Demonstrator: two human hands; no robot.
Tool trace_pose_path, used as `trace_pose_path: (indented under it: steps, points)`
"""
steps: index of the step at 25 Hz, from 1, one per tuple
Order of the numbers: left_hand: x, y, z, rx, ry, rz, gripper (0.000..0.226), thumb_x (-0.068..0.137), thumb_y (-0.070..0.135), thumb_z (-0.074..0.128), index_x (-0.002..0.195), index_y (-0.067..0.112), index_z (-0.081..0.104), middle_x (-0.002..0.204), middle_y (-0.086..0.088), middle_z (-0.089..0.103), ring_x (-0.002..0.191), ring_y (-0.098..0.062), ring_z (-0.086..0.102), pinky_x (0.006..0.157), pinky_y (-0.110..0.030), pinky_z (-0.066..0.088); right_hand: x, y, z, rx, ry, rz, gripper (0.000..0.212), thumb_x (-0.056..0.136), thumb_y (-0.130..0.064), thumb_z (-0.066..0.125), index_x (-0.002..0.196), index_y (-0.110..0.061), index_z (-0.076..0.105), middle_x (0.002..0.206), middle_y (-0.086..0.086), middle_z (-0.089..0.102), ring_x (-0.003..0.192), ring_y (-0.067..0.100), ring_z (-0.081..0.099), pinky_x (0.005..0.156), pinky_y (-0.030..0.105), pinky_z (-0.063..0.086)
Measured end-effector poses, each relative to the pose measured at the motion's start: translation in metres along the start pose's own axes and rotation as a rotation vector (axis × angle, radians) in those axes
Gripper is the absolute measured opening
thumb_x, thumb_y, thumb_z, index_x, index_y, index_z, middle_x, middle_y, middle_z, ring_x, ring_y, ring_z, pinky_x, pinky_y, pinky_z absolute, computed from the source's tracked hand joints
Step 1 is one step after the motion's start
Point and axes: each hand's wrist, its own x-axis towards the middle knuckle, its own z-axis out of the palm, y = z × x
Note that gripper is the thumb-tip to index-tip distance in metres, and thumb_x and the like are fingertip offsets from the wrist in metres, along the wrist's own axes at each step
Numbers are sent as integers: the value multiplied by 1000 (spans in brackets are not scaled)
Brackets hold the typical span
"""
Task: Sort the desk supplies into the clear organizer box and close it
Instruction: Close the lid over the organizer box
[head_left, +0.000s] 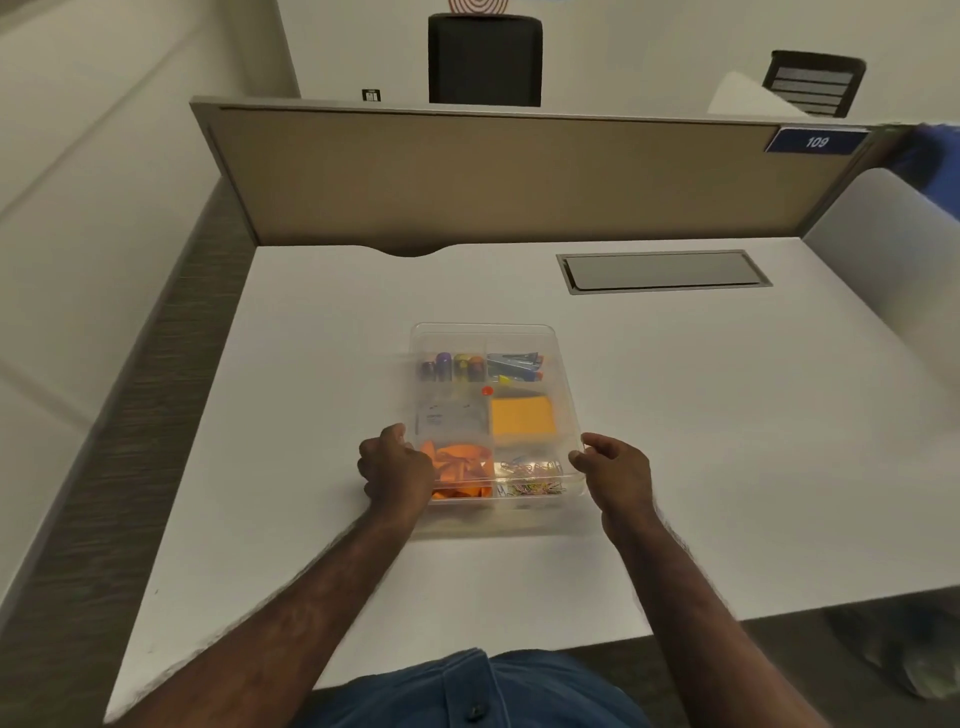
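Clear organizer box (493, 415) between hands, left fingers (400, 467) curled on edge, right fingers (592, 452) apart.

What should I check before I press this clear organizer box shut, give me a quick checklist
1. Supplies inside the organizer box: ok, none loose on the desk.
2. Sticky notes within their own compartment: ok.
3. Paper clips in the near right compartment: ok.
4. Lid seated all round: cannot tell, clear plastic and blur hide the edges.
5. Left hand at the box's near left side: ok.
6. Right hand grip on the box: cannot tell, fingers sit by the right edge.
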Motion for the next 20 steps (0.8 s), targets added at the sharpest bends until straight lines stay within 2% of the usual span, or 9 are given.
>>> trace_pose_path:
  steps: [5,9,11,13,14,18,20]
  points:
    - [-4,-1,1,-26,4,31,41,106,7,45,145,9,58,147,-22,48,135,-40,51,113,-50,44,5,8,-2,-65,2,-24,42,89,-6,74,130,-11,72,122,8,75,110,24,69,102,40,55]
    - [-3,-1,-2,-95,-34,-7,42,102,6,44,139,5,63,144,-21,54,130,-38,56,110,-43,45,6,11,-6,-113,-31,-18,37,90,-13,74,127,-17,72,95,4,76,88,21,67,90,45,57]
    - [-2,-5,-4,-99,-36,-20,41,92,13,46,122,5,72,130,-21,65,119,-39,62,102,-45,52,6,11,-8,-136,-47,-2,36,90,-13,72,126,-19,71,94,2,75,89,23,68,88,49,60]
    - [-2,-12,-4,-74,-33,-12,32,83,18,46,96,4,72,105,-19,70,100,-40,65,85,-46,55,6,10,-12,-135,-73,20,33,92,-9,70,124,-18,69,97,4,73,82,22,67,75,43,59]
    - [-4,-15,-5,-61,-40,-8,28,84,18,48,92,5,72,99,-15,69,96,-37,65,82,-44,54,6,10,-15,-139,-88,26,32,93,-8,70,123,-17,68,98,5,73,79,22,65,70,40,57]
    - [-5,-27,-9,-61,-67,2,30,86,29,54,101,22,78,101,-1,74,100,-25,68,91,-43,57,3,13,-22,-157,-115,27,33,91,-4,68,123,-14,68,99,8,75,80,24,68,63,35,56]
    - [-7,-29,-11,-85,-61,7,22,90,27,60,101,22,78,100,0,75,99,-25,68,91,-42,57,3,14,-22,-148,-115,34,34,91,-4,67,123,-16,69,98,9,75,78,23,68,61,34,55]
